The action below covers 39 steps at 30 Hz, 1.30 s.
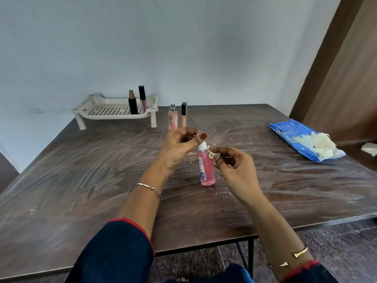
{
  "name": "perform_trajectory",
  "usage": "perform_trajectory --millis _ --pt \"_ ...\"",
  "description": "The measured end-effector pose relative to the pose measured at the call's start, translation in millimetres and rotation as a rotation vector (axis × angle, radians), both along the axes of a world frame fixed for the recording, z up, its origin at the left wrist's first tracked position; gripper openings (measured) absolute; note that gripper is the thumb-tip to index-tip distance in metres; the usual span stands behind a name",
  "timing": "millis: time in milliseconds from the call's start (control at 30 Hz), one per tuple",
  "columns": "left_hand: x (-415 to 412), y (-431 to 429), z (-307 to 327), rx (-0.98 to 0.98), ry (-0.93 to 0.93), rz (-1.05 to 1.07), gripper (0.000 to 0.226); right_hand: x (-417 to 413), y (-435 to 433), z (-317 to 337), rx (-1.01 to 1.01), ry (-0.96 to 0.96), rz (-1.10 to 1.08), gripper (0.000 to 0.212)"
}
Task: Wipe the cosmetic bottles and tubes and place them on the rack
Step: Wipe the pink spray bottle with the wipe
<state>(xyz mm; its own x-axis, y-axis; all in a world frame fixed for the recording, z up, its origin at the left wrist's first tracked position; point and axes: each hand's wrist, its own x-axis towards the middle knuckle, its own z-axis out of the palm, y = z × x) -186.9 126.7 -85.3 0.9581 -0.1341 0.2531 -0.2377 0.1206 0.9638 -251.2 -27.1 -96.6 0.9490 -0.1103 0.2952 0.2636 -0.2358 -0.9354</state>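
**Hands on pink bottle at mid-table**

Head view: the pink bottle [206, 170] stands upright on the smeared dark table [81, 180], near its middle. The left hand [180, 147] curls over the bottle's white cap [201, 147], fingertips pinching it from above. The right hand [236, 163] pinches a small scrap of wipe [211, 153] against the bottle's shoulder.

At the far left the white rack [95, 111] holds a black perfume bottle [132, 105] and a lip gloss tube [142, 98], both upright. Just beside the rack, on the table, stand a pink spray bottle [172, 119] and a black-capped tube [184, 115]. At the right edge lies a blue wipes pack [289, 132] with crumpled wipes [323, 142] on top.
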Motion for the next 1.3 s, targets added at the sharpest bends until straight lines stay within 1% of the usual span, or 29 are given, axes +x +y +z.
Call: perform_trajectory --millis 133,233,300,367,467,533,633,767,867,1067,1167,1300 --pt "0.3 -0.9 1.6 -0.012 0.026 0.063 0.017 1.2 2.9 1.0 -0.02 0.005 0.015 0.033" --pt "-0.8 -1.6 2.8 -0.012 0.034 0.083 0.016 1.9 3.9 1.2 -0.036 -0.022 0.013 0.034" --pt "-1.7 -2.3 3.8 -0.019 0.045 0.089 0.016 2.3 5.5 1.8 -0.082 -0.066 -0.009 0.035" --pt "-2.1 -2.9 4.3 -0.023 0.051 0.096 0.016 0.8 7.9 1.9 -0.21 -0.161 -0.05 0.034" --pt "-0.8 -4.0 3.5 -0.023 0.058 0.12 0.02 -1.3 8.9 -2.5 -0.561 -0.407 -0.111 0.029" --pt "1.2 -4.0 2.3 -0.02 0.073 0.145 0.024 -3.2 6.8 -7.6 -0.711 -0.514 -0.084 0.03" --pt "5.7 -2.6 0.1 -0.01 0.102 0.172 0.025 -9.8 2.3 -13.7 -0.853 -0.53 -0.019 0.032" --pt "10.3 -2.6 -3.4 0.004 0.12 0.2 0.036 -22.5 -3.9 -16.5 -0.992 -0.451 0.02 0.039" --pt "9.8 -3.9 -4.0 -0.006 0.119 0.196 0.036 -29.0 -6.9 -19.0 -1.028 -0.414 0.066 0.038" --pt "6.0 -5.0 -2.0 -0.02 0.104 0.154 0.019 -33.1 -8.1 -20.0 -1.033 -0.364 0.101 0.04" --pt "6.5 -5.2 -1.4 -0.015 0.092 0.133 0.013 -29.3 -8.2 -17.9 -0.986 -0.376 0.087 0.037" --pt "5.4 -5.6 -1.6 0.003 0.071 0.05 0.011 -20.8 -8.0 -7.6 -0.842 -0.416 0.054 0.027"
